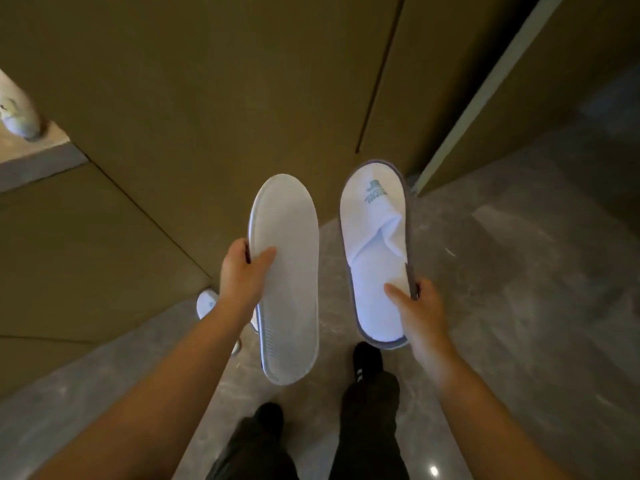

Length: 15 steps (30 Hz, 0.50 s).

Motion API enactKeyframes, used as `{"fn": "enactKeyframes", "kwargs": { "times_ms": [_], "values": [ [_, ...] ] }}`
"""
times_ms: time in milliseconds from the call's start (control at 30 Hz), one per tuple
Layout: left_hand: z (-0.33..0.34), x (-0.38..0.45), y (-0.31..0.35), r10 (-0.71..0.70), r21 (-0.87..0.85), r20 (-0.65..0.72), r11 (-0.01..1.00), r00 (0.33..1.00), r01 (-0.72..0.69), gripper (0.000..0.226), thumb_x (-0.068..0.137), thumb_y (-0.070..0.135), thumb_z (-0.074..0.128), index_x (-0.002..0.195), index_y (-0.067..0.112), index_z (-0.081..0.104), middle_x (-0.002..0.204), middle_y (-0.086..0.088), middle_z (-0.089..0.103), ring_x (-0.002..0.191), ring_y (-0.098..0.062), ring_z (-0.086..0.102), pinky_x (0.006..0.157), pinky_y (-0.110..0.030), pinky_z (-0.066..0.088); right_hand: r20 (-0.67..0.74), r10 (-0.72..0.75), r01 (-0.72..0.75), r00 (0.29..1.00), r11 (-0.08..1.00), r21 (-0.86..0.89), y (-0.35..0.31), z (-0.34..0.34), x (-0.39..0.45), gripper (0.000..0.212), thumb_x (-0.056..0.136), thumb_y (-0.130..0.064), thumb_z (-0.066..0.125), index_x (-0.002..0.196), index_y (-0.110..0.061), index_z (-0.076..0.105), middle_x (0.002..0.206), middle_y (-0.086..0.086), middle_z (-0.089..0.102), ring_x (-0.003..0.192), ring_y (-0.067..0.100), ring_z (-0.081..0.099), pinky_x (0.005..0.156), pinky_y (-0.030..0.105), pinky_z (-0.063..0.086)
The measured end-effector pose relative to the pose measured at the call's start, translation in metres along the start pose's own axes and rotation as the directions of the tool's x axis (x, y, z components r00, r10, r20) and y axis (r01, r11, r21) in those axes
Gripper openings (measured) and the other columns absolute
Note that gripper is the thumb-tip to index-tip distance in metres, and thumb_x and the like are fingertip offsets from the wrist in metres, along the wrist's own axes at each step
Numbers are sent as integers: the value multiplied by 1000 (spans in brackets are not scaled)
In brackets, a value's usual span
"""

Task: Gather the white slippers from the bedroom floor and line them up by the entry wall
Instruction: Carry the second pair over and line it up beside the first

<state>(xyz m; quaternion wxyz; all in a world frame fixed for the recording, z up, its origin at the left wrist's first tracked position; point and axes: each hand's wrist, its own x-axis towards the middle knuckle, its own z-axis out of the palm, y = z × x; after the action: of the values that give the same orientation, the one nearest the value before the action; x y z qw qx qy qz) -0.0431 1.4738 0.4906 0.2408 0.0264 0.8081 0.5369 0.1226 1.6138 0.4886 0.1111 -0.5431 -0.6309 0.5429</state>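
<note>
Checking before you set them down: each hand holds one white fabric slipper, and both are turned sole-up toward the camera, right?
Not quite. In the head view only the left hand holds its white fabric slipper sole-up; the slipper with the grey rim and teal logo in the right hand shows its open top and strap.

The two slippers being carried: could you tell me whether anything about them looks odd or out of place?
Yes. The slipper in the left hand is flipped, showing its ribbed sole, while the right hand holds the other slipper upright, and its upper is creased and partly collapsed. Another white slipper lies on the floor by the wall.
</note>
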Motion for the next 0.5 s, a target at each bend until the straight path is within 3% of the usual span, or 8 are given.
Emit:
{"fn": "enactKeyframes", "kwargs": {
  "times_ms": [67, 200, 333, 500],
  "values": [
    [20, 23, -12, -53, -16, -99, 999, 994, 51, 13, 81, 19, 57, 82, 10, 47, 71, 1, 48, 65, -14, 46, 53, -26, 38, 79, -21, 25, 997, 999, -45, 5, 6, 47, 35, 80, -22, 63, 107, -8, 47, 100, 5, 48, 94, 21, 48, 77, 34, 41],
    [63, 61, -41, -200, -130, -216, 976, 956, 175, 20, 80, 18, 58, 92, 4, 51, 83, -10, 55, 76, -25, 53, 64, -36, 44, 235, -31, 65, 971, 988, -137, 13, 17, 128, 31, 79, -20, 64, 102, -7, 47, 88, -1, 48, 89, 19, 49, 76, 34, 42],
    [93, 93, -80, -295, -195, -295, 950, 909, 245, 21, 80, 20, 58, 95, 7, 52, 77, -1, 54, 75, -22, 54, 65, -35, 47, 332, -16, 78, 943, 981, -175, 36, 47, 188, 24, 79, -16, 64, 95, -12, 47, 81, -5, 49, 87, 18, 49, 80, 37, 44],
    [123, 139, -169, -360, -264, -339, 923, 869, 279, 11, 80, 21, 58, 84, 14, 50, 73, 2, 53, 74, -22, 52, 67, -38, 46, 371, 13, 76, 929, 972, -225, 108, 108, 252, 33, 79, -16, 64, 105, -2, 50, 95, 7, 54, 87, 19, 50, 79, 37, 44]
  ]
}}
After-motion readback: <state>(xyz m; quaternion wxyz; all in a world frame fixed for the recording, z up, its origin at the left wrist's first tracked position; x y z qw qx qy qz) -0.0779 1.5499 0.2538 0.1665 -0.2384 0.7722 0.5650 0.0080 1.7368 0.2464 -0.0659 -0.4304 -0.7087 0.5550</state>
